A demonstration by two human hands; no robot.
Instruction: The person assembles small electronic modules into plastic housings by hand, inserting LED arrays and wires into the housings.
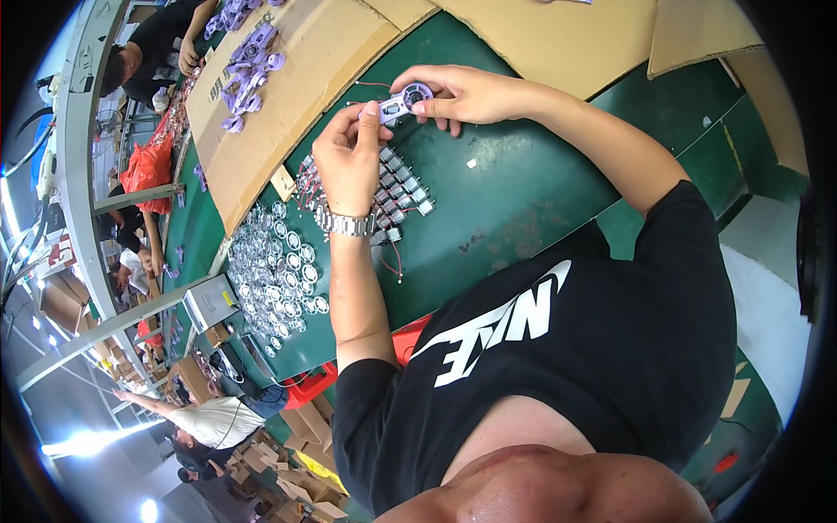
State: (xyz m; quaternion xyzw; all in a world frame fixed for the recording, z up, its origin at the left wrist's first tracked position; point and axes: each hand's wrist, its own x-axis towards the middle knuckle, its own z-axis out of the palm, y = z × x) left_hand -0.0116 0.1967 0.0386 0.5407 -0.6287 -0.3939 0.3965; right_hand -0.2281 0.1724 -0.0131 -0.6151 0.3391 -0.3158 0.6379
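Both my hands hold one small purple plastic piece (401,102) with a round ring end, just above the green table (514,192). My left hand (349,161), with a metal watch on its wrist, pinches the piece's left end. My right hand (462,94) grips the ring end with fingers and thumb. A thin red wire (373,84) trails from the piece. Right under my left hand lie rows of small silver motors (401,187) with red wires.
A heap of clear round parts (283,270) lies left of the motors. A cardboard sheet (296,87) carries several purple pieces (248,65). A small grey box (209,301) sits at the table's edge. Other people work at top left (153,48) and lower left (218,423).
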